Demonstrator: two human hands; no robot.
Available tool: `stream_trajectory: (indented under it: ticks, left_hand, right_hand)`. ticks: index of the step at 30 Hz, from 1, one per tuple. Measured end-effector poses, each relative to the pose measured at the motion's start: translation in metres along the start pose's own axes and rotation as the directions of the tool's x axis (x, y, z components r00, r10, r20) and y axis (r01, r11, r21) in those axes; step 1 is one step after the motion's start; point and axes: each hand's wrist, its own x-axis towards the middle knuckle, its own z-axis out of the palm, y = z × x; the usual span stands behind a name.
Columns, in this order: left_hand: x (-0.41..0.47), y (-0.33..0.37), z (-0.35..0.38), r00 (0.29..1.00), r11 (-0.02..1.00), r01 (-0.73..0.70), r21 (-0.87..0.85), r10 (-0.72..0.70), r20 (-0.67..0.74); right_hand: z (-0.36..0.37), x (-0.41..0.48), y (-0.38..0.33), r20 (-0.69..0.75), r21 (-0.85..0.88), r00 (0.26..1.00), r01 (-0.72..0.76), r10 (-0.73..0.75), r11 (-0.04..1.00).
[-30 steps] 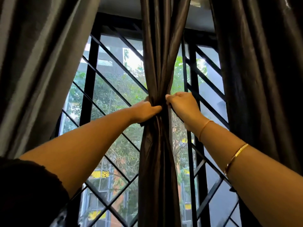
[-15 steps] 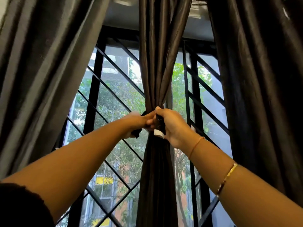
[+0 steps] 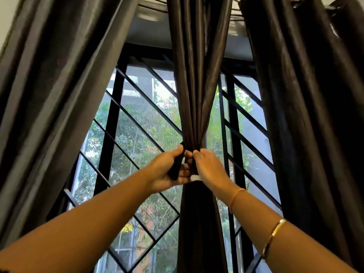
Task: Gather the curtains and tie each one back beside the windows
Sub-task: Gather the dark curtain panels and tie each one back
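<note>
As our hands ease apart from a moment ago, our left hand (image 3: pixel 165 173) curls its fingers round the dark tie-back (image 3: pixel 176 166), our right hand (image 3: pixel 209 170) pinches the gathered middle curtain (image 3: pixel 197 99) between the windows (image 3: pixel 141 123), white tab (image 3: pixel 195 177) just below

The middle curtain (image 3: pixel 197 95) runs out of frame at top and bottom, so its hem is lost to us. The left curtain (image 3: pixel 59 95) is cut by the left and top edges, the right curtain (image 3: pixel 315 115) by the right edge. We see the right hand (image 3: pixel 210 170) only from its back. Its fingers curl away toward the gathered folds, and we cannot tell what they grip. A small white piece (image 3: pixel 195 177) shows just under that hand, mostly covered. The dark tie-back (image 3: pixel 176 168) in the left hand (image 3: pixel 163 172) disappears behind the curtain. Buildings (image 3: pixel 145 229) beyond the window (image 3: pixel 137 125) are too blurred to make out.
</note>
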Motion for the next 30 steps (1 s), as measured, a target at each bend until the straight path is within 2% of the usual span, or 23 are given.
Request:
stream_trajectory:
  ticks: [2,4,7,10,14,16,18,21,23,27,30]
  left_hand:
    - [0.001,0.0,0.006,0.999,0.996,-0.026,-0.082,0.025,-0.023]
    - [0.001,0.003,0.013,0.999,0.991,-0.043,-0.123,0.041,-0.021]
    - [-0.001,0.011,0.02,1.0,0.997,-0.021,-0.071,0.019,-0.024]
    - [-0.006,0.017,0.021,0.998,0.999,0.04,0.033,-0.038,-0.049]
    - [-0.009,0.02,0.024,0.993,0.992,0.087,0.086,-0.08,-0.084]
    - [-0.007,0.02,0.026,0.992,0.993,0.069,0.097,-0.058,-0.115]
    - [-0.007,0.019,0.026,0.992,0.995,0.043,0.089,-0.032,-0.121]
    - [-0.007,0.019,0.025,0.998,1.0,0.014,0.018,-0.013,-0.069]
    - [-0.007,0.018,0.024,0.998,1.0,-0.004,-0.006,0.004,-0.066]
    - [-0.009,0.015,0.025,0.999,0.999,-0.028,-0.04,0.027,-0.033]
    - [-0.01,0.016,0.025,0.998,0.999,-0.038,-0.038,0.036,-0.047]
  right_hand:
    - [0.001,-0.001,0.003,-0.009,-0.106,0.997,0.08,-0.081,0.991]
    - [0.003,-0.002,0.004,-0.016,-0.294,0.986,0.155,-0.167,0.943]
    - [0.005,-0.004,0.004,0.009,-0.535,0.968,0.216,-0.251,0.817]
    - [0.007,-0.009,0.0,0.068,-0.67,0.938,0.295,-0.34,0.681]
    - [0.005,-0.012,-0.006,0.102,-0.752,0.894,0.356,-0.436,0.555]
    - [0.0,-0.014,-0.01,0.084,-0.757,0.866,0.377,-0.493,0.534]
    - [-0.003,-0.018,-0.015,0.07,-0.74,0.814,0.43,-0.577,0.517]
    - [-0.009,-0.019,-0.017,0.138,-0.771,0.74,0.498,-0.658,0.398]
    - [-0.014,-0.02,-0.018,0.135,-0.795,0.695,0.501,-0.706,0.342]
    - [-0.021,-0.018,-0.014,0.167,-0.737,0.622,0.594,-0.765,0.322]
    - [-0.021,-0.017,-0.012,0.139,-0.653,0.606,0.651,-0.784,0.388]
